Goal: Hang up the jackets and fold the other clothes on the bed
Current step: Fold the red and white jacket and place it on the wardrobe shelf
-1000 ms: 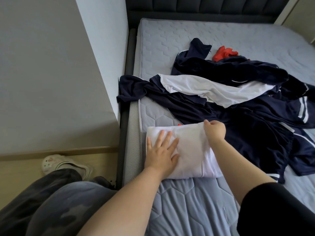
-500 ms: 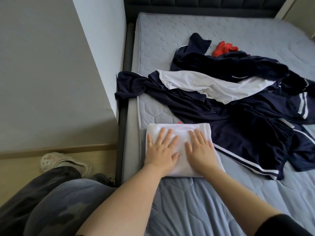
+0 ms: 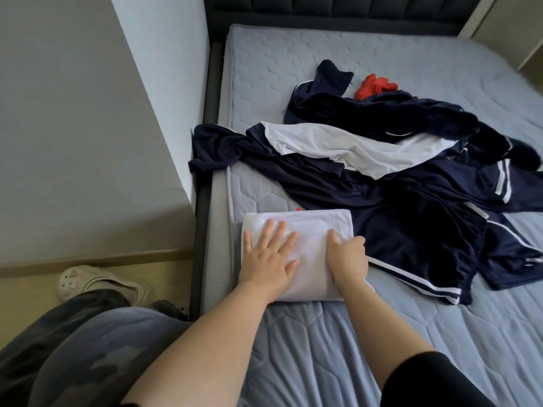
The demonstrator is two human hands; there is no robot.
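Pressing flat: left hand lies palm-down on the folded white garment, fingers straight and spread, holding nothing

Right hand sits at the fold's right edge, thumb on top, fingers curled down over the side; tips hidden, but it reads as a grip on that edge

Fold rests on the mattress near its left border, directly under both hands. Shape close to square, so no clear long axis; rolled edge on the left, open edges on the right

Navy pile spreads far and right of the fold, its striped hem touching or slipping under the fold's right side. A white piece lies across the pile; a red item peeks out at the far end

Judgement: this piece is nearly finished, most of the heap not yet sorted. The next garment lies right and far, so the right hand is the nearer one; the left would have to cross the fold. Lifting navy cloth could drag the fold's right edge open
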